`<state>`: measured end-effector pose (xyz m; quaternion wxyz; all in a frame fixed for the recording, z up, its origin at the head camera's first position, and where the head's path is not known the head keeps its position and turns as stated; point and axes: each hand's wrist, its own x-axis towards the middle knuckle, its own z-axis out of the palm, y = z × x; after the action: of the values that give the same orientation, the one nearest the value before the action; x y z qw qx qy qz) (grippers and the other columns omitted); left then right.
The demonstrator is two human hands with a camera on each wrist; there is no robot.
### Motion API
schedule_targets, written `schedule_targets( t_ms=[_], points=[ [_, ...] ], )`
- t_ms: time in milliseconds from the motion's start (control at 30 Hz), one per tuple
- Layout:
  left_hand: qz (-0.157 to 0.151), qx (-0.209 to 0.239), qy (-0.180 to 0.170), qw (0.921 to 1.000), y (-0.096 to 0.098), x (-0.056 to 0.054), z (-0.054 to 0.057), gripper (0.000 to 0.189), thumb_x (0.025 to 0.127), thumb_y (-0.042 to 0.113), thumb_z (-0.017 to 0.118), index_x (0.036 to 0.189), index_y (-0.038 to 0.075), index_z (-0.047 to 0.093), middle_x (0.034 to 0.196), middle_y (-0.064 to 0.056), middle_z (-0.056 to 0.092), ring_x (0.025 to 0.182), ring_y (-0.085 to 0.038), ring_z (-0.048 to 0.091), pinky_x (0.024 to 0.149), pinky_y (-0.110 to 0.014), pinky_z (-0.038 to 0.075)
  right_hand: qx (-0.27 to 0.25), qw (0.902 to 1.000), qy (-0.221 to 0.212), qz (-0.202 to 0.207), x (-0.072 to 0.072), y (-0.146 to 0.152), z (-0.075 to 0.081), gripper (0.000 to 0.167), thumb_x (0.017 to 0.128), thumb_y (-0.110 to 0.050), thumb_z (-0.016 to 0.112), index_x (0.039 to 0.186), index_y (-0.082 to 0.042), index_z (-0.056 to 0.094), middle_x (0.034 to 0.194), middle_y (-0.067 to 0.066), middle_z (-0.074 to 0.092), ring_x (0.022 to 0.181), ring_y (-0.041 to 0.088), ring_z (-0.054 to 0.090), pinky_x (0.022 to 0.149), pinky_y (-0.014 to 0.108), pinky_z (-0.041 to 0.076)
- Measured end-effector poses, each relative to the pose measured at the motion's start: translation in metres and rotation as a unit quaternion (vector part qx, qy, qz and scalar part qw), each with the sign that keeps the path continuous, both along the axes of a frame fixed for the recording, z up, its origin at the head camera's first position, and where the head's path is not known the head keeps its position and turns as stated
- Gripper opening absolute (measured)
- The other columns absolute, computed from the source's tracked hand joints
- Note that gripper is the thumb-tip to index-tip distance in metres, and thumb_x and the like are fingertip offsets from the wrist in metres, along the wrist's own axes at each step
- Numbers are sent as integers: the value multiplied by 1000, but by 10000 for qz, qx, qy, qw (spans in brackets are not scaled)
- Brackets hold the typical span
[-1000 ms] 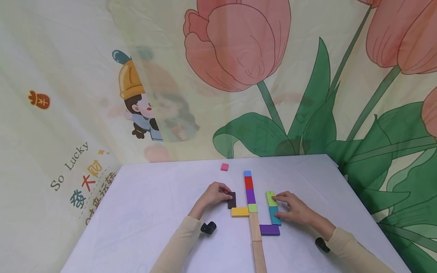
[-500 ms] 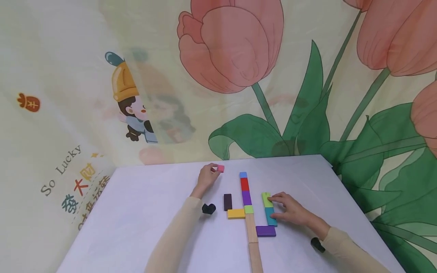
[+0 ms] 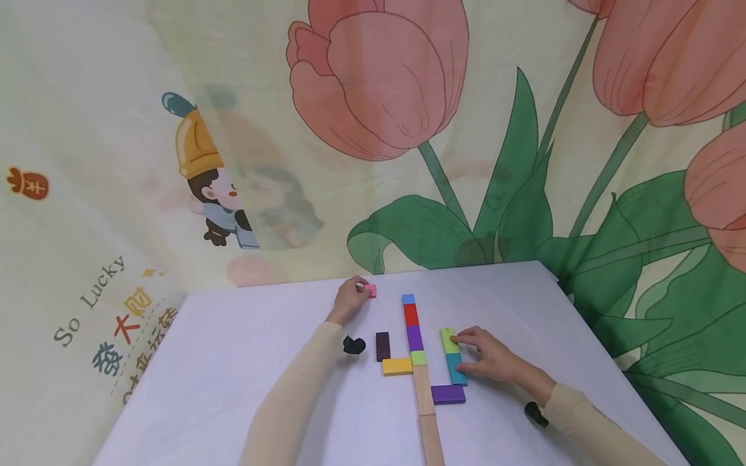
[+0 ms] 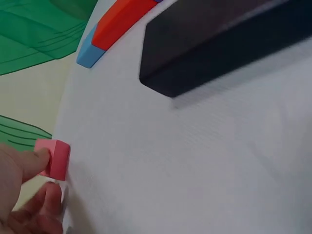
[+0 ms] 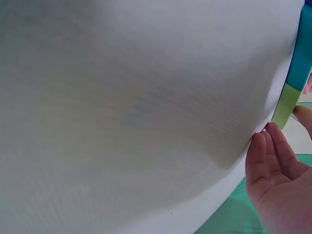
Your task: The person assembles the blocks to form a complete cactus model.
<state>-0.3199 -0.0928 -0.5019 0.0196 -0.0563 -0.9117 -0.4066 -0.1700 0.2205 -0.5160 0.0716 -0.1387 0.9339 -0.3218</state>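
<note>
My left hand (image 3: 350, 301) is at the far side of the table, thumb and fingers pinching a small pink block (image 3: 371, 291). In the left wrist view the thumb lies against the pink block (image 4: 59, 158), the other fingers below it. My right hand (image 3: 495, 359) rests beside a lime green block (image 3: 447, 336) and a teal block (image 3: 456, 369) lying end to end, fingertips touching their edge. The right wrist view shows its relaxed fingers (image 5: 280, 168) by the lime block (image 5: 286, 106). Purple block (image 3: 449, 394) lies just below the teal one.
A central line runs from wooden blocks (image 3: 424, 389) through lime, purple and red (image 3: 410, 315) to a light blue block (image 3: 408, 299). Left of it lie a yellow block (image 3: 397, 367) and a dark block (image 3: 382, 347). A tulip-print curtain (image 3: 384, 97) hangs behind the white table (image 3: 233, 362).
My left hand has left the dark block, moved to the far side and taken hold of the pink block. My right hand stays by the lime and teal blocks. The head view has shifted slightly.
</note>
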Motion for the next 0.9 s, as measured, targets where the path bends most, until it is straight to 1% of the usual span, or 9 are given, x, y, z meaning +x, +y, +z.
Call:
schedule_targets(
  t_ms=[100,167,300,433,533,600,700,867,900],
  points=[
    [-206,196,140,9995,-3,1,-2,19,90,7,64,105,-4,65,95,-18,67,90,-30,63,81,-38,51,-1,10000,-41,-53,0,-1,1,64,79,-35,83,133,-8,62,130,15,53,124,37,49,101,58,43],
    [-326,420,131,9985,-6,2,-5,17,90,5,65,104,-5,65,96,-19,68,91,-30,64,79,-37,53,14,10000,-13,-7,0,-1,1,64,79,-36,83,133,-7,62,130,16,53,124,38,49,101,58,43],
    [-630,838,-196,9943,-15,8,-6,15,90,5,68,102,-4,68,94,-17,70,88,-26,65,71,-30,53,-59,10000,-16,14,0,-2,0,64,79,-36,83,132,-7,63,130,16,53,124,38,49,101,58,43],
    [-1076,798,-654,9888,-22,17,-3,15,89,8,72,101,-2,70,90,-10,70,81,-18,64,65,-25,52,-49,10000,-33,-27,0,0,0,65,78,-36,83,133,-7,62,131,15,53,124,37,49,100,57,44],
    [-1414,663,-751,9849,-21,24,1,16,89,10,73,100,-1,71,87,-7,70,77,-14,62,64,-24,51,4,10000,-32,-48,0,2,0,66,78,-36,83,133,-7,62,130,16,53,124,38,49,99,57,45],
    [-1569,626,-776,9826,-19,28,2,16,88,10,73,100,-1,71,85,-6,70,75,-12,61,64,-24,51,-11,10000,-34,-55,0,2,0,66,78,-36,83,133,-7,62,130,16,53,124,38,48,99,57,45],
    [-1661,551,-826,9811,-16,32,1,14,89,11,73,98,0,72,81,-4,70,72,-10,59,64,-23,49,-39,10000,-23,-35,0,2,0,65,78,-35,83,133,-6,62,130,16,53,123,39,49,99,58,45],
    [-1594,445,-1064,9805,-17,35,-6,12,90,14,72,97,4,72,76,1,67,68,-11,57,63,-24,47,-36,10000,-43,-24,-1,-1,-1,65,78,-36,83,133,-7,62,130,16,53,124,38,49,100,57,45],
    [-1603,432,-1063,9804,-18,36,-7,12,90,14,73,97,4,72,76,1,67,68,-11,57,63,-24,47,-29,10000,-42,-27,-1,-2,-1,65,78,-36,83,133,-7,62,130,16,53,124,38,49,100,57,45]
  ],
)
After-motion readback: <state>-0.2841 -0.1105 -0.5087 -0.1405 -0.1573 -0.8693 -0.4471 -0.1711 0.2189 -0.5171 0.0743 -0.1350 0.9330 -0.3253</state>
